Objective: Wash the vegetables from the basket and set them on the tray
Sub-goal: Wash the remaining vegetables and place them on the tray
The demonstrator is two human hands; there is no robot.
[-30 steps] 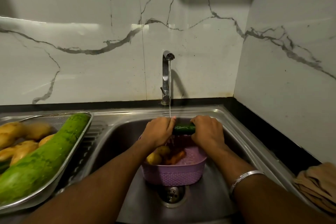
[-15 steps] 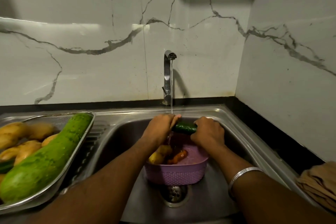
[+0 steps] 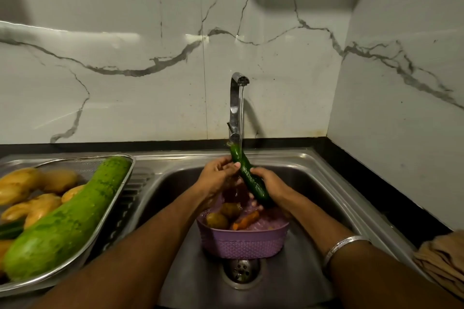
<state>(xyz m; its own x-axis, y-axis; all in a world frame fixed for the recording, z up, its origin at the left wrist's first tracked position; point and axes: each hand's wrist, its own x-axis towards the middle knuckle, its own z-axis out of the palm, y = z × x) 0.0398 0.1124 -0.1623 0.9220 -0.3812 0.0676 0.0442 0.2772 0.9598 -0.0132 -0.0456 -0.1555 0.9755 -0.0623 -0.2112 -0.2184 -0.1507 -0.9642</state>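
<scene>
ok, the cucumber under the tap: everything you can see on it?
The long dark green cucumber has glossy, wet-looking skin and a slightly curved body. It is tilted, its upper end near the base of the chrome tap and its lower end down over the purple plastic basket in the steel sink. The water stream hits its upper part. The left hand touches its middle with the fingertips; the right hand has a grip on the lower half.

marble wall (image 3: pixel 150 83), running tap (image 3: pixel 234 108), folded cloth (image 3: pixel 442 258)
</scene>
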